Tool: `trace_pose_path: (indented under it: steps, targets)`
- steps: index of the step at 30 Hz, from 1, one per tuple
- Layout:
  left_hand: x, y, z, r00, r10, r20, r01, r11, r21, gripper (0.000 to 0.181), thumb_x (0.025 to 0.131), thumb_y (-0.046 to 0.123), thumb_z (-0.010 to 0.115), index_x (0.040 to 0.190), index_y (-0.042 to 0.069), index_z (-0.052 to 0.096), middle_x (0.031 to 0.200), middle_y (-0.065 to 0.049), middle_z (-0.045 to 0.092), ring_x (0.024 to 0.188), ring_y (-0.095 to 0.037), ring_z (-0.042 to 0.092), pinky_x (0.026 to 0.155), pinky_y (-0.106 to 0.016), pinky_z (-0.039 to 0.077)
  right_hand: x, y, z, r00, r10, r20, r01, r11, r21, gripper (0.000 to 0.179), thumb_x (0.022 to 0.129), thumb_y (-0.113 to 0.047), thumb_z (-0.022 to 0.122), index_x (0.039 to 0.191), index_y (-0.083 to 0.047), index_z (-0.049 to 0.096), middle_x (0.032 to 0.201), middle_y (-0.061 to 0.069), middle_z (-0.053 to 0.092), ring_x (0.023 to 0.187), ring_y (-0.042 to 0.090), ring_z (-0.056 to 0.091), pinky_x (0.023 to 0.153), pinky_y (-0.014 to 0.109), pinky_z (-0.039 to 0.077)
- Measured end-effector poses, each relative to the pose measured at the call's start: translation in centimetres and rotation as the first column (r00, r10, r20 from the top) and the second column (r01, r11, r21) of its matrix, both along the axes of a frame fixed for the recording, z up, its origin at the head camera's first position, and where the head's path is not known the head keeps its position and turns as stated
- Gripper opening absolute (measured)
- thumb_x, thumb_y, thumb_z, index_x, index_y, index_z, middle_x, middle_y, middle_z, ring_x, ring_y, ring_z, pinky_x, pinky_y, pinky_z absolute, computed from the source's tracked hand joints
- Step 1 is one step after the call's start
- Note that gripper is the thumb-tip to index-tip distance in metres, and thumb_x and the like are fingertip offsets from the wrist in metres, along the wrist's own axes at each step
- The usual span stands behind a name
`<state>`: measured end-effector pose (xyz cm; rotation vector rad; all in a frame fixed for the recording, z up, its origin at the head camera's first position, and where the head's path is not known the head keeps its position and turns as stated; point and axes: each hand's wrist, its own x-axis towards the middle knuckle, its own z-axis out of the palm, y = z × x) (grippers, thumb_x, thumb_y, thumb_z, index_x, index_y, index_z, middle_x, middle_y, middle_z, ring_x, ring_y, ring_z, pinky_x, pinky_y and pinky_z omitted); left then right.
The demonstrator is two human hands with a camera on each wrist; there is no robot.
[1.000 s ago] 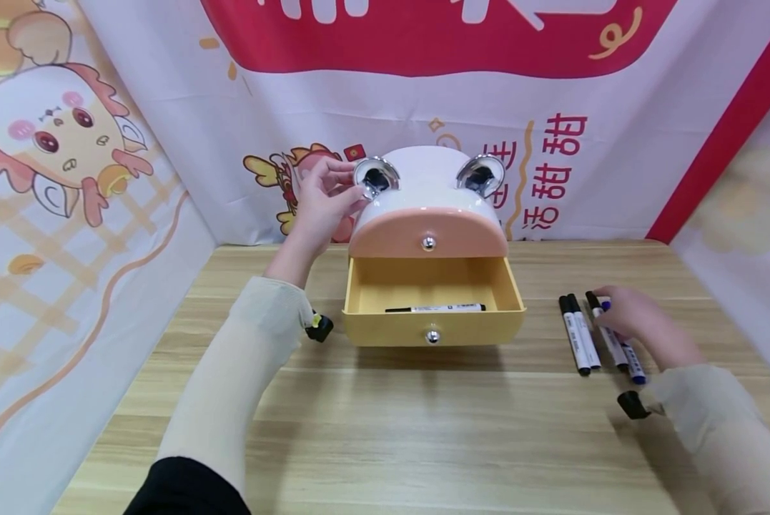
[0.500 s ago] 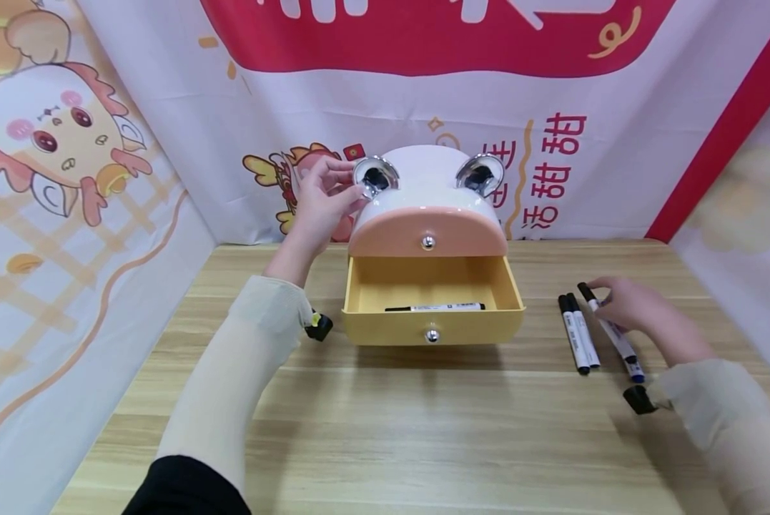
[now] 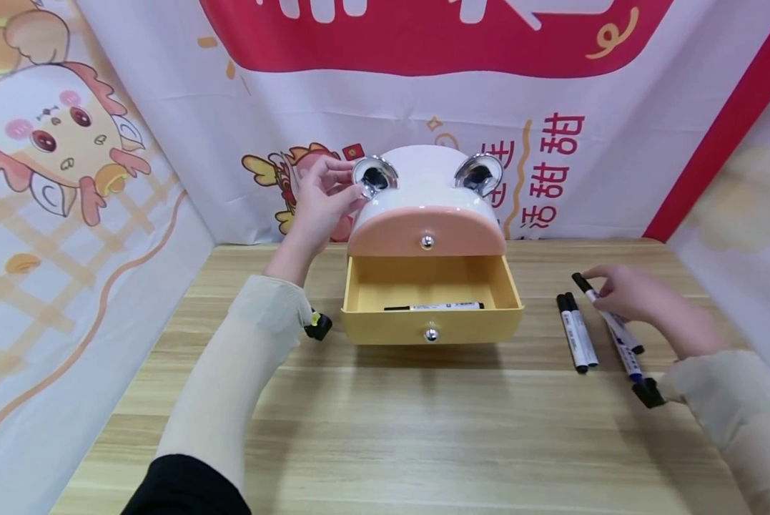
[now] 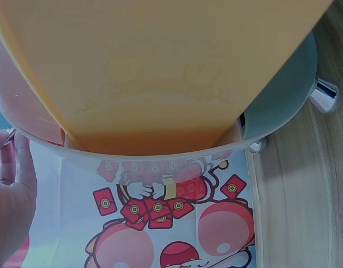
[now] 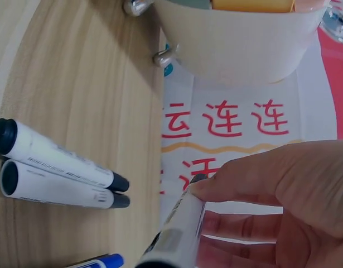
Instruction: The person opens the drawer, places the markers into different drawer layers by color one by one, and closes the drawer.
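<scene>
A white frog-shaped drawer box [image 3: 423,168] stands at the back of the table, its yellow drawer [image 3: 385,330] pulled out. Inside that drawer lies one black-capped marker [image 3: 452,307]. My left hand [image 3: 320,207] grips the rim of the box's left silver eye [image 3: 375,177]; its fingers [image 4: 23,164] show at the left edge of the left wrist view. To the right of the box, my right hand [image 3: 638,300] pinches a black-capped whiteboard marker [image 5: 179,229] between thumb and fingers, raised off the table. Beneath it a blue-capped marker [image 3: 630,363] lies on the wood, partly covered.
Two black-capped markers [image 3: 576,340] lie side by side between the box and my right hand. A pink drawer [image 3: 391,239] above the yellow one is closed. Printed cloth [image 3: 282,107] hangs behind the wooden table [image 3: 423,429] and along both sides.
The right hand has lifted the black-capped marker from beside the blue-capped one and shifted it slightly up and away. The left hand stays at the silver eye.
</scene>
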<state>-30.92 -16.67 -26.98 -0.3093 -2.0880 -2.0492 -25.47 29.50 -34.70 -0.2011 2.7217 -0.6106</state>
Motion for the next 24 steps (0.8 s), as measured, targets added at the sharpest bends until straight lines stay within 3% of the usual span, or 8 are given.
trace_pose_path:
  steps: [9, 24]
  targets:
    - [0.0, 0.0, 0.1, 1.000, -0.003, 0.005, 0.003, 1.000, 0.003, 0.030, 0.096, -0.002, 0.068, 0.122, 0.011, 0.059, 0.121, -0.013, 0.061, 0.110, -0.026, 0.063, 0.085, -0.032, 0.062, 0.8, -1.3, 1.6, 0.991, 0.051, -0.121, -0.044, 0.997, 0.061, 0.054, 0.090, -0.004, 0.069, 0.139, 0.008, 0.051, 0.098, 0.021, 0.067, 0.076, 0.027, 0.064, 0.060, 0.042, 0.058]
    - [0.0, 0.1, 0.0, 1.000, -0.002, 0.000, 0.002, 1.000, 0.001, 0.030, 0.096, -0.002, 0.068, 0.122, 0.011, 0.059, 0.121, -0.012, 0.061, 0.110, -0.026, 0.063, 0.086, -0.033, 0.061, 2.3, -3.9, 4.6, 0.970, 0.198, -0.145, -0.178, 0.974, 0.139, 0.051, 0.089, -0.006, 0.075, 0.138, -0.002, 0.060, 0.098, 0.007, 0.069, 0.078, 0.021, 0.062, 0.066, 0.042, 0.060]
